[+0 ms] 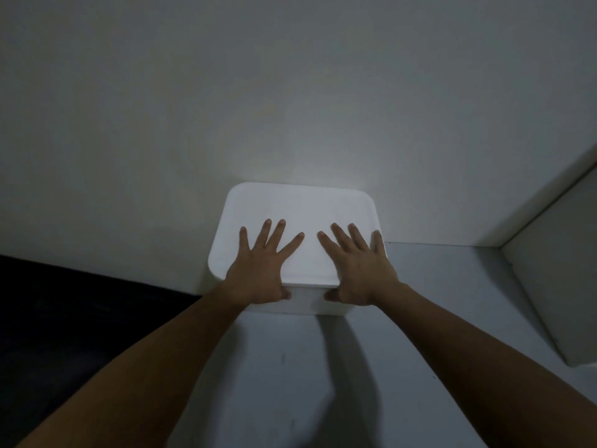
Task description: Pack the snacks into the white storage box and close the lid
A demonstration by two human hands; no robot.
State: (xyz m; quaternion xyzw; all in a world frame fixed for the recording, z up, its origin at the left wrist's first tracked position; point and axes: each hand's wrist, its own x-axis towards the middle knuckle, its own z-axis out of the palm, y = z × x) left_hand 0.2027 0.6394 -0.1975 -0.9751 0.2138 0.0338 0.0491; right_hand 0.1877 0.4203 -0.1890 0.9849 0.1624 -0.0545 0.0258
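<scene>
The room was dim and greyish; the lid (298, 221) glowed brightest, forearm shadows stretched across the table (436, 318), corners darkened, edges bowed, details soft.

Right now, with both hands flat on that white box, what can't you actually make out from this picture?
- Snacks: none visible in the head view; the lid covers the white storage box, so its contents are hidden.
- Lid seating: left hand and right hand cover the front corners, and the back edge faces away.
- Dark area left of the box: too dim to identify.
- Object at right: cut off by the frame edge.
</scene>
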